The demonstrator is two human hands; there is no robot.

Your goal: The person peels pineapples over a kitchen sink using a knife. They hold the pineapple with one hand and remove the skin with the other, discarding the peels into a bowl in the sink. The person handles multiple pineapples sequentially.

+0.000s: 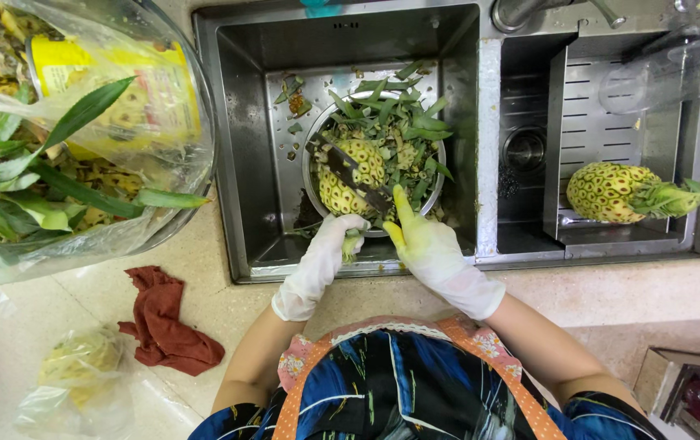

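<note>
My left hand [324, 262], in a white glove, grips the stem end of a half-peeled pineapple [352, 177] that lies in a metal bowl [312, 149] in the left sink basin. My right hand [425, 244], gloved and stained yellow, holds a dark knife [348, 173] whose blade lies across the fruit. Green crown leaves [405, 130] and peel scraps fill the bowl around the pineapple.
A second peeled pineapple [617, 192] with its crown lies on a steel drain tray [611, 98] in the right basin. A big bowl lined with a plastic bag [73, 122] of leaves and peel sits on the left counter. A red cloth [164, 322] and a small plastic bag [81, 375] lie nearby.
</note>
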